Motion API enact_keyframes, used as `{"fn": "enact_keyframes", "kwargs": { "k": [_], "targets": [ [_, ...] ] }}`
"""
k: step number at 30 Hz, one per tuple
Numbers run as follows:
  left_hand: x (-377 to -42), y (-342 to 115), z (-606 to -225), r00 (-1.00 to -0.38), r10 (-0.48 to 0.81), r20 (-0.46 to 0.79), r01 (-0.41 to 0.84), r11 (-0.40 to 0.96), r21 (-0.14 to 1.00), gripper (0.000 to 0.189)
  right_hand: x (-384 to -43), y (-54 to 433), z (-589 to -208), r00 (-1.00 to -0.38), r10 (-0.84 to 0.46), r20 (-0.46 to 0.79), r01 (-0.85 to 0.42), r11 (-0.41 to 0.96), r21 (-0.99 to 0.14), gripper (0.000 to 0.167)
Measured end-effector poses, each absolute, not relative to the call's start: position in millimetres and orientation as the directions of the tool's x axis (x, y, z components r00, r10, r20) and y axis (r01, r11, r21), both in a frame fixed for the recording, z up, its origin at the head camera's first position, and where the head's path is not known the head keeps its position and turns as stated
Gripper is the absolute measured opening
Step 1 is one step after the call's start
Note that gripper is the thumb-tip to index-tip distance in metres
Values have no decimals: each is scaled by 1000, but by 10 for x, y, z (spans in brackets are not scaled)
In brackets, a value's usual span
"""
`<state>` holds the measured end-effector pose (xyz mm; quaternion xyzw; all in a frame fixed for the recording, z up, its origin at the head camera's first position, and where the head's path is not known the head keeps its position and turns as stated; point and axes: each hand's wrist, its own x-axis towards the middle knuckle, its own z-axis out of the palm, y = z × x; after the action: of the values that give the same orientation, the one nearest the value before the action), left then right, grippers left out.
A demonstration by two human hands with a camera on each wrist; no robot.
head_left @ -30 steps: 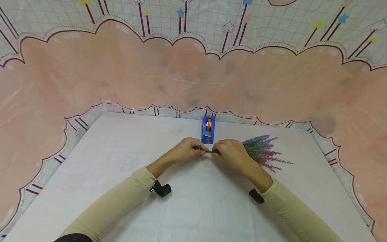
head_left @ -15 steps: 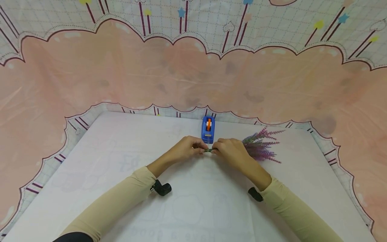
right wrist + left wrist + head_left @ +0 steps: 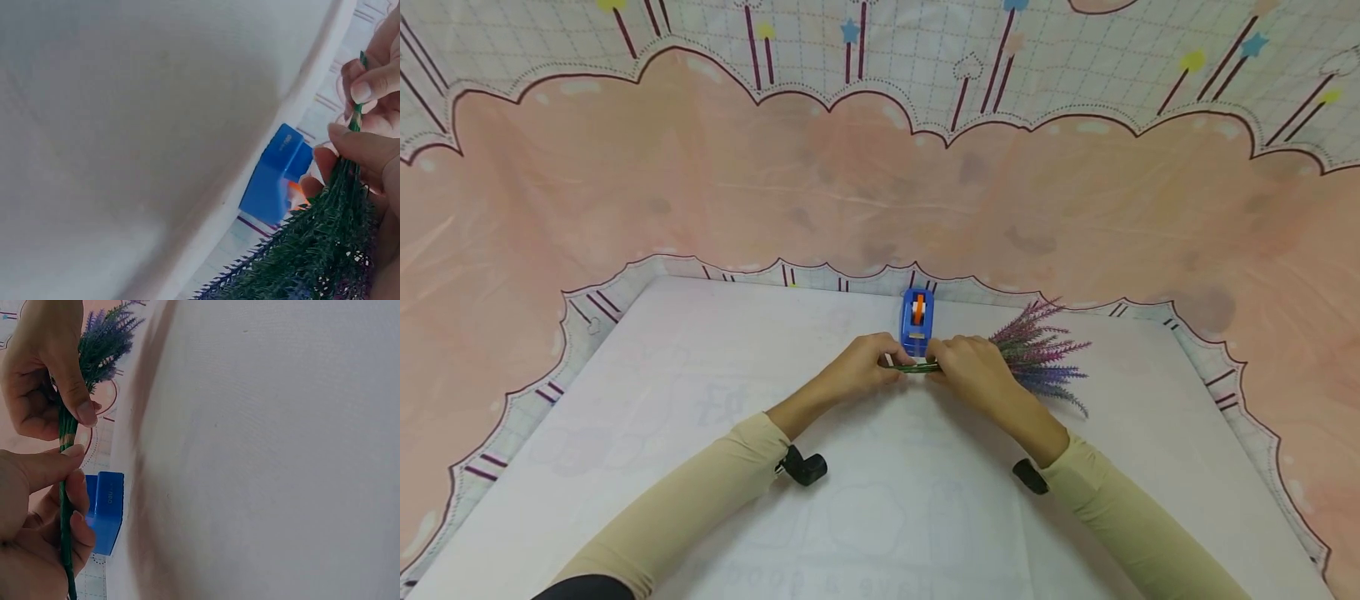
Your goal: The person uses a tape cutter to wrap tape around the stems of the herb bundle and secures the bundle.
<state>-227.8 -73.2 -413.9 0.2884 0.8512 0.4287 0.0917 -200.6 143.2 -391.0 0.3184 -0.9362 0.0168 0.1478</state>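
Note:
A bunch of artificial lavender (image 3: 1041, 358) with purple, pink and blue spikes points to the right in the head view. My right hand (image 3: 976, 367) grips its green stems just below the leaves. Farther down, my left hand (image 3: 867, 368) pinches the stems (image 3: 65, 515) between thumb and fingers, leaving a short stretch bare between the hands. In the left wrist view, a narrow brownish band of tape (image 3: 67, 439) circles the stems between the two thumbs. Right behind the hands stands a blue tape dispenser (image 3: 916, 325) with an orange hub.
The white tabletop (image 3: 865, 500) spreads under both forearms, and its far edge runs just behind the dispenser. A pink and white patterned cloth (image 3: 850, 183) hangs beyond it. A black wrist camera (image 3: 805, 468) sits at the left cuff, another (image 3: 1030, 477) at the right.
The lavender has turned about its stems: the pink spikes now lie above and the blue ones below. Both hands have risen slightly in view, and more stem shows at the left hand.

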Motion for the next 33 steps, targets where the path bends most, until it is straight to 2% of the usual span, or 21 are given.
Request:
{"fn": "enact_keyframes", "kwargs": {
  "k": [10, 19, 33],
  "targets": [
    [-2298, -718, -4171, -812, 572, 114, 448, 487, 750, 19, -1992, 1453, -3936, -731, -607, 312, -622, 781, 61, 15],
    [-2289, -727, -4188, -820, 564, 98, 415, 468, 780, 19, -1979, 1444, -3929, -767, -591, 251, -604, 796, 28, 13],
    [-2298, -740, -4204, -824, 563, 72, 392, 473, 789, 19, -1997, 1448, -3936, -774, -588, 237, -605, 796, -1, 13]
  ]
}}
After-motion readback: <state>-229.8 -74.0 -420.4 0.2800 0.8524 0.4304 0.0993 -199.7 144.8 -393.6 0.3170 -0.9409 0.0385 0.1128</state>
